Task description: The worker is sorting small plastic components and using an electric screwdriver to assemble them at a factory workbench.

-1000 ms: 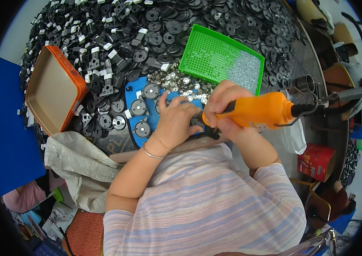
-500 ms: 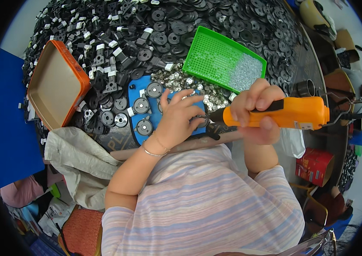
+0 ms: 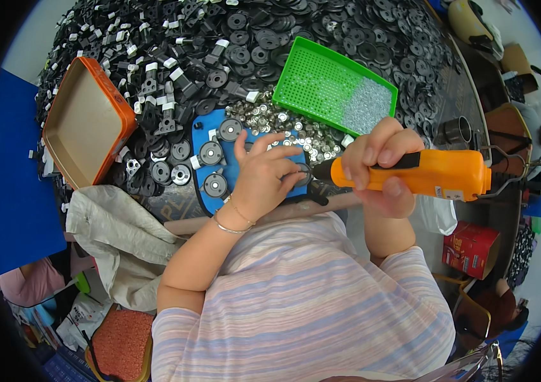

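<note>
My right hand (image 3: pixel 382 162) is wrapped round an orange electric screwdriver (image 3: pixel 449 173), held almost level. The screwdriver's black nose points left at a black disc (image 3: pixel 304 174) on the right side of a blue fixture (image 3: pixel 231 169). My left hand (image 3: pixel 265 170) has its thumb and index finger at that disc, gripping its edge, while the other fingers are spread over the fixture. Three more black discs with metal centres, one of them a wheel-like disc (image 3: pixel 210 153), sit along the fixture's left side. The screwdriver's tip and the contact point are hidden.
Beyond the fixture lie small silver metal parts (image 3: pixel 270 118) and a green tray (image 3: pixel 312 79) with tiny screws. Heaped black discs (image 3: pixel 372 32) and black-and-white plastic parts (image 3: pixel 124 38) cover the far table. An orange-rimmed box (image 3: pixel 86 127) stands left, a metal cup (image 3: pixel 456 131) right.
The screwdriver has tilted slightly, its rear end dropping and its nose rising a little. My left hand stays at the same disc with nearly the same finger pose.
</note>
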`<action>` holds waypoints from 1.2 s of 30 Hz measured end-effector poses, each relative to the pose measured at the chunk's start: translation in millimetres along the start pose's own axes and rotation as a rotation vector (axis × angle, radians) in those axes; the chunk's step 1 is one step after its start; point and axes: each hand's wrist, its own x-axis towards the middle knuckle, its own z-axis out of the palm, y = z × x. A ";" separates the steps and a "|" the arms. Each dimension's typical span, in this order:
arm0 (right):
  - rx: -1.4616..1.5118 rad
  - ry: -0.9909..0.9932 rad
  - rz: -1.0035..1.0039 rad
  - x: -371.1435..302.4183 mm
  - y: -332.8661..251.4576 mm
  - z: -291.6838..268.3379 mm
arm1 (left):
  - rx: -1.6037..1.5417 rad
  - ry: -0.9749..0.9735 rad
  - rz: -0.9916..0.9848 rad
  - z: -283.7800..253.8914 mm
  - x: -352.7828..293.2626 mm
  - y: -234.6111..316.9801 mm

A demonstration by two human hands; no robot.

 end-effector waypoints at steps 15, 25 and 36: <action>-0.246 0.006 0.034 -11.9 16.8 -3.4 | 0.100 -0.093 -0.096 3.4 -3.8 5.7; -0.284 -0.064 0.123 -6.6 31.3 10.0 | 0.171 -0.176 -0.047 10.1 -2.4 -6.1; -0.345 -0.311 -0.008 15.0 36.9 -3.8 | 0.180 -0.162 -0.013 10.3 -1.9 -5.1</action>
